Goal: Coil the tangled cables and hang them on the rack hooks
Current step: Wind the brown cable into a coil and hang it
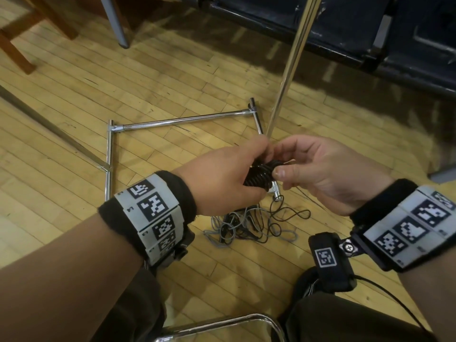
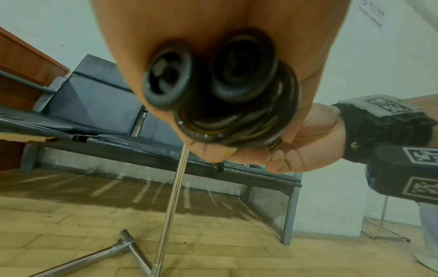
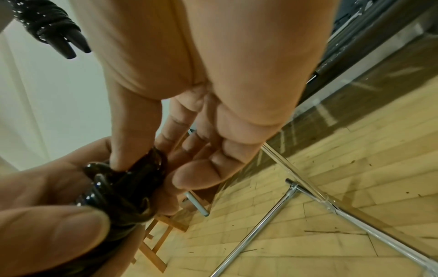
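Observation:
A black cable coil (image 1: 262, 174) is held above the floor, and my left hand (image 1: 229, 174) grips it round its side. My right hand (image 1: 308, 169) pinches the coil's top, thumb lying on the loops and fingers curled over them. The left wrist view shows the coil (image 2: 237, 105) end-on as stacked rings under my left hand (image 2: 213, 28). The right wrist view shows my right hand (image 3: 189, 93) with one finger pressed into the coil (image 3: 123, 189). A tangle of thin grey and black cables (image 1: 249, 225) lies on the floor below. The chrome rack pole (image 1: 291, 62) rises just behind my hands.
The rack's chrome base tubes (image 1: 182, 119) lie on the wooden floor. A dark bench (image 1: 370, 33) stands behind it, and wooden furniture legs (image 1: 14, 53) are far left. A chrome chair frame (image 1: 222, 324) is by my knees. Another wound black cable (image 3: 47, 24) shows at upper left.

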`<state>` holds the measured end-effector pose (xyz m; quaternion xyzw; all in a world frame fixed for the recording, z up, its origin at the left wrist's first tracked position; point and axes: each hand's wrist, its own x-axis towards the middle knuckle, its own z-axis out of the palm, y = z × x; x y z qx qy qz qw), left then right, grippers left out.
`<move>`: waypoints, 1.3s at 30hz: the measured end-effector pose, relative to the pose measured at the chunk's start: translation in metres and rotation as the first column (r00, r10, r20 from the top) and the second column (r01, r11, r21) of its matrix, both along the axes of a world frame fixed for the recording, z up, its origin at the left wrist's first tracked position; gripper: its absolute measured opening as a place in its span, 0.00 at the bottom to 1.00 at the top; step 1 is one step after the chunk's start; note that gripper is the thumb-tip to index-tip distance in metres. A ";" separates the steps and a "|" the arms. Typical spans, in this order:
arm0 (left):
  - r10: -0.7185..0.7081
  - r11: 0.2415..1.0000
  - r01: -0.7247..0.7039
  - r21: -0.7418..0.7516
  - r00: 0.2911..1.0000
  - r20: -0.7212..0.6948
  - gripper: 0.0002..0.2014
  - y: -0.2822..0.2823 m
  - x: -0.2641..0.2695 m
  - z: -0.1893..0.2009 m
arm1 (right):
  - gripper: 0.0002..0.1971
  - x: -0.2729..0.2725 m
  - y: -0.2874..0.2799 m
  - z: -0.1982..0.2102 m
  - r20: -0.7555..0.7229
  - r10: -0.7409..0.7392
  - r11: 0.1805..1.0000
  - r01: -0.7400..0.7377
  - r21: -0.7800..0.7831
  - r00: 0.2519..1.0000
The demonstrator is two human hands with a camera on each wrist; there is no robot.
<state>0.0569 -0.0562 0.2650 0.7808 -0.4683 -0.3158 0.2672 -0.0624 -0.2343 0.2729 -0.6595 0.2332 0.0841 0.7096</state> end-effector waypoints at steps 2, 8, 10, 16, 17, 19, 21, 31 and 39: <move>0.025 1.000 -0.025 0.008 1.000 0.002 0.23 0.000 0.000 -0.001 | 0.22 0.003 0.006 -0.002 -0.001 -0.072 0.996 0.072 0.047 0.997; 0.156 0.982 -0.163 -0.096 0.985 -0.071 0.23 -0.005 0.003 0.001 | 0.17 0.008 0.011 -0.005 0.033 -0.266 0.953 0.258 0.157 0.963; 0.191 0.974 -0.197 -0.114 0.980 -0.063 0.22 -0.006 0.003 0.001 | 0.16 0.010 0.014 -0.005 0.038 -0.322 0.934 0.311 0.176 0.946; 0.242 0.963 -0.241 -0.122 0.970 -0.006 0.20 -0.011 0.003 0.000 | 0.14 0.011 0.021 -0.002 0.038 -0.391 0.904 0.377 0.200 0.919; 0.255 0.960 -0.253 -0.119 0.967 0.006 0.20 -0.012 0.002 0.000 | 0.14 0.011 0.021 -0.001 0.036 -0.392 0.909 0.381 0.171 0.919; 0.296 0.950 -0.292 -0.110 0.955 0.023 0.19 -0.013 0.000 -0.001 | 0.13 0.011 0.024 -0.002 0.026 -0.375 0.924 0.371 0.094 0.927; 0.346 0.933 -0.344 -0.107 0.938 -0.004 0.19 -0.015 -0.002 -0.002 | 0.12 0.010 0.031 -0.003 0.023 -0.336 0.942 0.335 0.029 0.942; 0.330 0.937 -0.335 -0.095 0.942 -0.062 0.29 -0.025 -0.014 -0.003 | 0.17 0.014 0.048 -0.009 -0.105 -0.390 0.886 0.404 0.229 0.915; 0.241 0.942 -0.307 -0.134 0.901 -0.361 0.19 -0.023 -0.013 0.003 | 0.14 0.009 0.039 -0.013 0.043 -0.379 0.924 0.376 0.067 0.924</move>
